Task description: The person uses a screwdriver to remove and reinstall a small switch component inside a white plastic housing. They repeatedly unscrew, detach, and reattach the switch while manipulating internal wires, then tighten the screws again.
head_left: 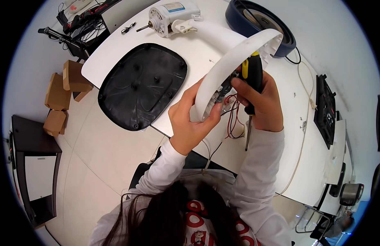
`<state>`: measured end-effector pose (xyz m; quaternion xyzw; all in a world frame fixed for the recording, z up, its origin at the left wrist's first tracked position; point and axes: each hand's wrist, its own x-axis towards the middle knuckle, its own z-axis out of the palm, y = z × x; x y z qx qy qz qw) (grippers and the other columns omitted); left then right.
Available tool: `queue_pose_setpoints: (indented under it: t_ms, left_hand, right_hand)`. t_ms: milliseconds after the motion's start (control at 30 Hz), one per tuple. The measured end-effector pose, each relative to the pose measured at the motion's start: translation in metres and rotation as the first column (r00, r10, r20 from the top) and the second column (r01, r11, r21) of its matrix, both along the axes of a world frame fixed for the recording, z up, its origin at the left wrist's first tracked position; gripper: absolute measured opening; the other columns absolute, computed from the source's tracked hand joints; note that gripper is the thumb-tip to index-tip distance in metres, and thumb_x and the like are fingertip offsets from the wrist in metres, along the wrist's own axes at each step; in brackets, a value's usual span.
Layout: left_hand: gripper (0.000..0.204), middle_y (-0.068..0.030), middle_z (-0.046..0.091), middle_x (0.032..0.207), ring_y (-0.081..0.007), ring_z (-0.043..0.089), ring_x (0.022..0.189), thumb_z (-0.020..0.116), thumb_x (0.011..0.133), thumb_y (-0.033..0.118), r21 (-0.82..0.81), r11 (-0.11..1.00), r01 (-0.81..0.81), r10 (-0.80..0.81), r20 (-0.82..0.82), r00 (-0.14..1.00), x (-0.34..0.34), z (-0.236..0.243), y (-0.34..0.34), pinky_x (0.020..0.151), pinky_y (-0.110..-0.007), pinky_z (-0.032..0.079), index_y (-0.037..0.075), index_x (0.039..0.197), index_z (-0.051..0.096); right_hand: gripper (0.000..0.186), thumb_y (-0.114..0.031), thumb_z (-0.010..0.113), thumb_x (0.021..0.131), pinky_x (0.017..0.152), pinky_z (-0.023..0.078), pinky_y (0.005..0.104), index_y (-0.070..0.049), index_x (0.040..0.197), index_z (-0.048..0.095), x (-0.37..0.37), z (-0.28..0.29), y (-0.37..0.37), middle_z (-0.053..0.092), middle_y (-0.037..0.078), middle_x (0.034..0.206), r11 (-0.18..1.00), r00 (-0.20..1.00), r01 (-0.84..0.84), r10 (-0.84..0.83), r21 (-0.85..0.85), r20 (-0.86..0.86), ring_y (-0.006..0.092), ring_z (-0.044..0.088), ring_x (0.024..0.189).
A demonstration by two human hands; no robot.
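Observation:
A white, curved fan base shell (229,61) is tipped up over the table, its hollow side toward the right. My left hand (190,117) grips its near rim, fingers behind and thumb inside. In my right hand (263,100) is a screwdriver (257,76) with a black and yellow handle, its shaft pointing down toward me. The right thumb and fingertips also reach a small dark control part (225,88) inside the shell. Red and black wires (232,123) hang below it. From the shell a white neck (218,35) runs back to a fan motor (169,18) lying on the table.
A black base plate (143,84) lies at the left, overhanging the table edge. Far right stands a round dark-blue appliance (239,18) with a cord. A black flat frame (325,108) and a white cable (307,123) lie on the right. Cardboard boxes (59,92) stand left.

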<state>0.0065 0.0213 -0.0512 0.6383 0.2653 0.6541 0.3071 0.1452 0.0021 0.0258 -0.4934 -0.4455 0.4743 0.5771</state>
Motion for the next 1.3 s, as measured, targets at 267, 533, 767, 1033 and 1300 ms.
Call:
queue_pose_setpoints:
  t_ms: [267, 533, 767, 1033, 1300]
  left_hand:
    - [0.047, -0.0144, 0.064, 0.095, -0.0182, 0.065, 0.081, 0.069, 0.069, 0.005, 0.018, 1.000, -0.012, 0.011, 0.021, 1.000, -0.003, -0.001, 0.001, 0.072, -0.026, 0.050, -0.004, 0.112, 0.052]
    - [0.049, -0.0124, 0.065, 0.089, -0.0174, 0.065, 0.075, 0.070, 0.067, 0.005, 0.025, 0.996, -0.090, 0.090, -0.003, 0.996, -0.003, -0.002, -0.002, 0.069, -0.026, 0.050, -0.002, 0.113, 0.053]
    - [0.049, -0.0137, 0.064, 0.091, -0.0197, 0.066, 0.077, 0.068, 0.068, 0.005, 0.070, 0.990, -0.119, 0.121, -0.027, 0.992, -0.002, 0.002, -0.004, 0.069, -0.026, 0.050, -0.002, 0.113, 0.053]
    - [0.048, -0.0153, 0.064, 0.093, -0.0233, 0.066, 0.080, 0.069, 0.068, 0.006, 0.054, 0.992, -0.116, 0.119, -0.039, 0.992, 0.001, -0.001, -0.002, 0.070, -0.027, 0.051, -0.002, 0.113, 0.052]
    - [0.048, -0.0148, 0.064, 0.093, -0.0226, 0.065, 0.078, 0.069, 0.070, 0.007, 0.028, 0.994, -0.107, 0.108, -0.046, 0.993, 0.001, -0.002, -0.003, 0.069, -0.027, 0.050, -0.002, 0.114, 0.051]
  right_hand:
    - [0.035, -0.007, 0.072, 0.071, 0.048, 0.031, 0.0163, -0.002, 0.103, 0.058, -0.003, 0.005, -0.004, 0.055, -0.001, 0.078, 0.998, 0.995, -0.068, 0.068, 0.004, -0.074, 0.0033, 0.043, 0.055]
    - [0.031, -0.004, 0.071, 0.073, 0.047, 0.037, 0.0174, -0.001, 0.101, 0.059, -0.010, 0.006, -0.003, 0.058, 0.000, 0.076, 0.999, 0.994, -0.024, 0.020, 0.032, 0.103, 0.0041, 0.048, 0.056]
    - [0.029, -0.005, 0.070, 0.074, 0.059, 0.043, 0.0191, 0.000, 0.099, 0.057, -0.007, 0.001, 0.000, 0.058, 0.003, 0.087, 0.990, 0.986, -0.061, 0.041, 0.125, 0.159, 0.0064, 0.053, 0.072]
    - [0.032, -0.005, 0.069, 0.075, 0.061, 0.047, 0.0204, 0.001, 0.103, 0.055, -0.008, 0.000, -0.002, 0.058, 0.003, 0.091, 0.991, 0.998, -0.067, 0.067, 0.112, 0.005, 0.0083, 0.056, 0.078]
    - [0.037, -0.012, 0.069, 0.075, 0.063, 0.045, 0.0213, 0.000, 0.107, 0.055, -0.010, 0.005, -0.009, 0.056, 0.001, 0.087, 0.992, 1.000, 0.003, -0.005, 0.130, 0.017, 0.0077, 0.052, 0.078]
